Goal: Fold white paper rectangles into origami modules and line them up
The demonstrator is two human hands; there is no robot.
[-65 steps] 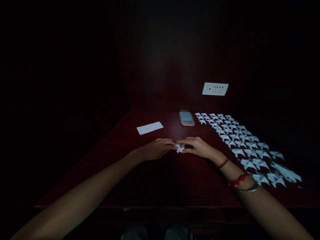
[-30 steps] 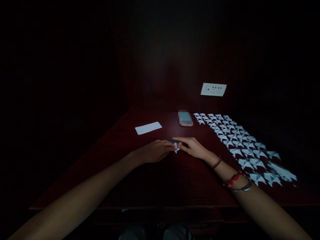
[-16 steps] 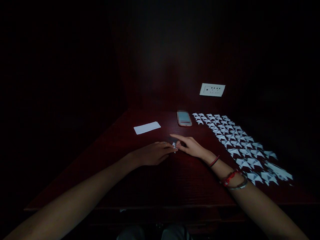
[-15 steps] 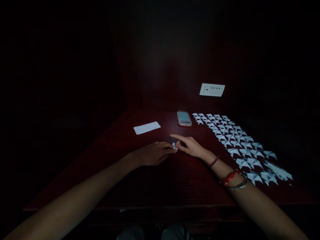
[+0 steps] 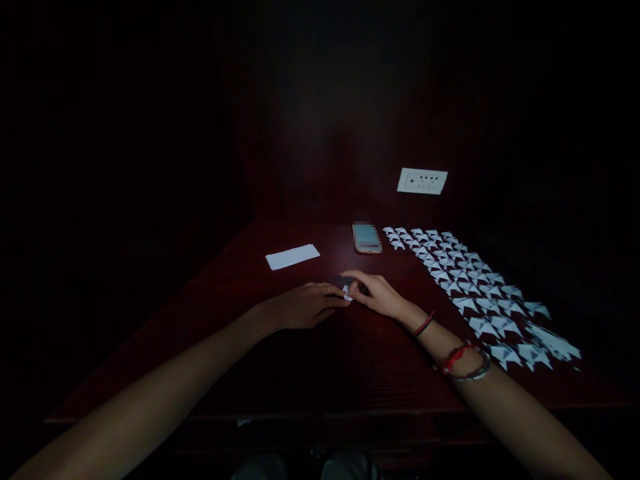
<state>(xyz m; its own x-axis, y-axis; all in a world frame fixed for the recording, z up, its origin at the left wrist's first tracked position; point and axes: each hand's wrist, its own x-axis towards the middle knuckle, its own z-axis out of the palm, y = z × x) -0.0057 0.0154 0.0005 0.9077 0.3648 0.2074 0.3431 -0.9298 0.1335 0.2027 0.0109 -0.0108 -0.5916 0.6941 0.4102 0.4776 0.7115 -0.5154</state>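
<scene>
A small piece of white folded paper (image 5: 347,293) is between my two hands, low over the table or resting on it; I cannot tell which. My left hand (image 5: 307,307), with a ring on one finger, reaches in from the left and grips the paper's left side with its fingertips. On the other side, my right hand (image 5: 375,292) pinches the paper between thumb and a curled finger, its index finger stretched out above. Most of the paper's shape is covered by fingers. Rows of several white folded paper figures (image 5: 463,275) lie on the right of the table.
Beyond my left hand lies a stack of white paper strips (image 5: 293,257). A phone (image 5: 367,238) rests near the back of the dark red table (image 5: 350,373). More loose paper strips (image 5: 553,341) lie at the right. A power socket (image 5: 423,181) is on the back wall.
Both hands keep hold of the paper and barely move; the fingertips shift slightly around it. The whole view has moved a little.
</scene>
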